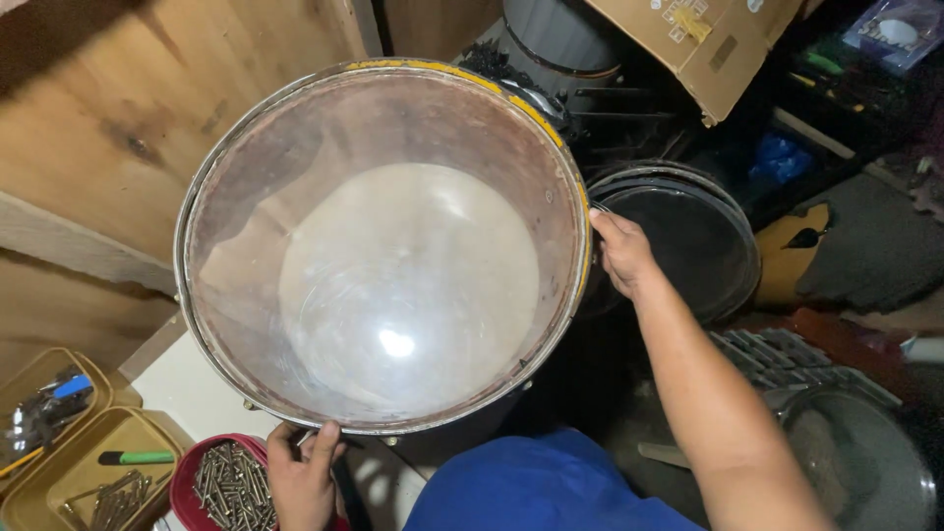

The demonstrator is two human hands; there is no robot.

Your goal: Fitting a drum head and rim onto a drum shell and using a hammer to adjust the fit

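A big round drum shell (246,177) fills the middle of the head view, seen from above, with a clear worn head, a metal hoop and a yellow band on its far right rim. My left hand (303,472) grips the near rim at the bottom. My right hand (621,251) holds the right rim, arm stretched out. Both hands keep the drum tilted toward me. My lap in blue cloth (531,487) lies below it.
A red bowl of screws (224,482) sits by my left hand. Tan trays with tools and a green marker (135,457) are at lower left. Dark drum heads (688,231) lie right. Wooden boards (108,108) stand behind, a cardboard box (703,44) above.
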